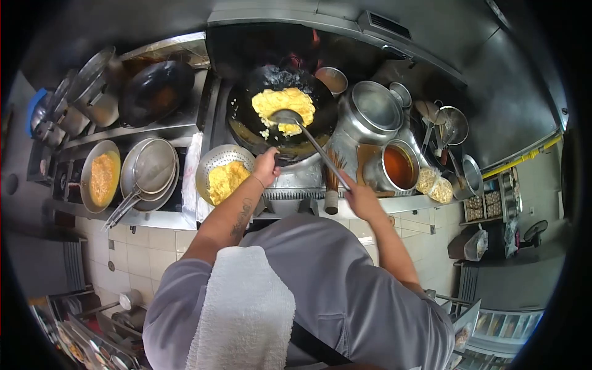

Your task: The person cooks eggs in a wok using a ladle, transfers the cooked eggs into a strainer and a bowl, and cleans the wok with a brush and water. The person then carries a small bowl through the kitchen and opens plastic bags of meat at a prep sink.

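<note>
At the near rim of a black wok (320, 139), my left hand (267, 167) is closed on the wok's handle or edge. Yellow egg (290, 100) is spread in the wok, with small bits scattered beside it. My right hand (362, 200) grips the long handle of a metal ladle (285, 117), whose bowl rests on the egg. Left of my left hand, a perforated strainer bowl (206, 169) holds more cooked egg (229, 182). A bamboo brush (332, 191) lies between the wok and my right hand.
A pot of red sauce (399, 165) and a large lidded pot (374, 110) stand to the right, near bags of pale food (435, 185). Stacked strainers (151, 166), a bowl of orange mixture (102, 176) and another dark wok (157, 92) are on the left.
</note>
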`<state>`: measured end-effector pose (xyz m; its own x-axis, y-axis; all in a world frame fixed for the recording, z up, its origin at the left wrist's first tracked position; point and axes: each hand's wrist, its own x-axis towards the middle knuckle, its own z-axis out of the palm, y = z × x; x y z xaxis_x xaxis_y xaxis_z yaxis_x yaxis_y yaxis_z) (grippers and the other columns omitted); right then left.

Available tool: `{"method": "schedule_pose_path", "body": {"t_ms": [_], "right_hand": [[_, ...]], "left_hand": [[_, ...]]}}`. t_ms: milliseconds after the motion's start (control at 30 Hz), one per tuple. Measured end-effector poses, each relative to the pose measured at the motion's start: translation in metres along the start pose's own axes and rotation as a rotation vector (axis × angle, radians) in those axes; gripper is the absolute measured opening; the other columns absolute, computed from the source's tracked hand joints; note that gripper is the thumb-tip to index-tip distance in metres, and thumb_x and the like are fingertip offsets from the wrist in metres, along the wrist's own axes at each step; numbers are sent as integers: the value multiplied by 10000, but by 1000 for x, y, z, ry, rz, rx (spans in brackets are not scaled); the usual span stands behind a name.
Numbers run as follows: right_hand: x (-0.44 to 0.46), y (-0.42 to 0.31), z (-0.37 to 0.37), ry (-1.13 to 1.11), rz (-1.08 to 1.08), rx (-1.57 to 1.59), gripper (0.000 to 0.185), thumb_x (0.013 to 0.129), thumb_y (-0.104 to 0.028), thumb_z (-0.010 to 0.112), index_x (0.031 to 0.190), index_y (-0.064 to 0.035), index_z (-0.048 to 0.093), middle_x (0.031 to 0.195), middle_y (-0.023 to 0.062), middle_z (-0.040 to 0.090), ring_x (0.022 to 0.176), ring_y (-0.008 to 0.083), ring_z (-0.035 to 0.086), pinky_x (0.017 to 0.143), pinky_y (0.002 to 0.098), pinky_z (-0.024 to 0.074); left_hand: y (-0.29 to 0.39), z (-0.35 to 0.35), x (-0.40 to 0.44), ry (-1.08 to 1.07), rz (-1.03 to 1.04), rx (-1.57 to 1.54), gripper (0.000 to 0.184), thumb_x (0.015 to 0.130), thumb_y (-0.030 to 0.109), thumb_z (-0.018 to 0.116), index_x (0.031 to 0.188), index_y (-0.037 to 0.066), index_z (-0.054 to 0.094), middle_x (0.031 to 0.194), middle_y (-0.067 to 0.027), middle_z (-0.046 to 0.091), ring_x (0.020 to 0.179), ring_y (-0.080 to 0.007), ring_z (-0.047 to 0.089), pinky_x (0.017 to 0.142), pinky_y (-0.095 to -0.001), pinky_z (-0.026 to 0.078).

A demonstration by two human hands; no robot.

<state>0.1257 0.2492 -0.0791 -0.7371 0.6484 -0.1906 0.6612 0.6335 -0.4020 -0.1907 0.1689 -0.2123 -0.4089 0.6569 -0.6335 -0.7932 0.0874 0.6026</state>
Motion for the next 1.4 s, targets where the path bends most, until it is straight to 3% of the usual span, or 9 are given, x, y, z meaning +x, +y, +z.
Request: {"method": "schedule_pose_path", "body": {"t_ms": [133, 267, 333, 433, 633, 767, 1000, 1167, 1400], "right_hand": [[-52, 6, -65, 16, -112, 0, 725, 914, -118, 661, 1582, -267, 420, 954, 280, 709, 908, 479, 681, 832, 552, 528], [-37, 30, -15, -49, -4, -137, 736, 922, -113, 666, 1593, -259, 400, 947, 281, 714, 907, 459, 695, 840, 530, 537], [-5, 64, 48, 175, -94, 137, 709, 961, -165, 682, 1602, -217, 383, 842, 219, 710, 784, 373, 708, 755, 472, 549], [-30, 43, 67, 216, 123, 558, 636, 1010, -242, 686, 1573, -116, 418, 717, 36, 567, 598, 120, 527, 581, 310, 467], [-103, 88, 60, 277, 320, 701, 369, 974, -57, 612, 1340, -77, 567, 703, 46, 526, 586, 129, 525, 573, 306, 479], [-104, 97, 65, 373, 329, 559, 348, 984, -72, 610, 1329, -49, 567, 700, 55, 527, 622, 156, 515, 614, 341, 464], [-60, 57, 4, 287, 242, 921, 313, 1035, -68, 553, 1347, -73, 527, 643, -51, 492, 459, 36, 422, 419, 232, 351], [-69, 58, -19, 317, 218, 954, 337, 1019, -42, 539, 1353, -53, 497, 611, -42, 481, 425, 57, 426, 389, 243, 353], [-62, 64, 13, 326, 257, 985, 345, 1020, -45, 552, 1359, -44, 493, 633, -28, 495, 434, 66, 438, 399, 248, 375]], "left_hand": [[2, 1, 0, -35, -2, -20, 164, 905, 232, 638, 877, 100, 546, 736, -53, 503, 475, -156, 404, 388, -281, 310], [4, 1, 8, -30, -87, -44, 144, 890, 228, 645, 878, 116, 554, 729, -42, 487, 504, -156, 420, 400, -270, 313], [-9, -5, 20, -59, -93, -60, 148, 888, 222, 641, 869, 101, 558, 731, -52, 500, 505, -163, 421, 398, -283, 317], [-11, -4, -23, -5, 97, -88, 140, 894, 209, 613, 913, 86, 550, 709, -72, 529, 457, -163, 425, 387, -290, 318], [46, -61, -151, -56, -71, -100, 123, 894, 201, 554, 871, 81, 570, 684, -58, 572, 407, -118, 384, 342, -250, 261], [71, -57, -113, 11, -63, 101, 122, 890, 211, 597, 849, 105, 552, 665, -36, 545, 413, -107, 389, 348, -247, 267], [-24, -59, -105, -91, -45, -207, 129, 889, 226, 612, 887, 98, 594, 694, -67, 591, 397, -116, 358, 359, -249, 287], [34, -125, -154, -48, -131, -153, 226, 862, 228, 601, 788, 18, 639, 731, -106, 657, 395, -120, 424, 319, -242, 298], [80, -81, -83, -95, -47, 161, 204, 926, 254, 583, 795, 101, 548, 589, -22, 499, 391, -95, 380, 344, -234, 273]]}}
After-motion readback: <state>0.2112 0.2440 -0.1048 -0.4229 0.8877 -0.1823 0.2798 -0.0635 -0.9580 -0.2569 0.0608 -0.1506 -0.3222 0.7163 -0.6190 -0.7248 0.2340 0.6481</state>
